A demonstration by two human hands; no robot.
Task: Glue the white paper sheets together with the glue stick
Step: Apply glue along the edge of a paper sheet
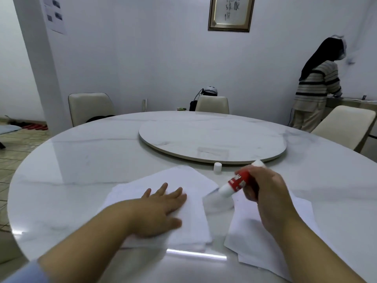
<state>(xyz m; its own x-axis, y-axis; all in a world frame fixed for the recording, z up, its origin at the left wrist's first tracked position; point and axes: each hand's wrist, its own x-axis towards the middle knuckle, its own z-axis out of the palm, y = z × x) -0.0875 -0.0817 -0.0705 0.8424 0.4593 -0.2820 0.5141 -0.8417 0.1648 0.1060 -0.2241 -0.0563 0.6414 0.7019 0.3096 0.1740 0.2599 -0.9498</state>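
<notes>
Glue stick, red-labelled with white print too blurred to read, is clasped in the grip of the right hand, tilted with its white end down at the edge of the left stack of white paper sheets, which the left hand presses flat with fingers spread, holding nothing. More sheets lie under the right hand on the marble bench, the white cap stands just before the turntable, and a person in a striped top stands far right

Red-white glue stick; white paper sheets; white marbled table
</notes>
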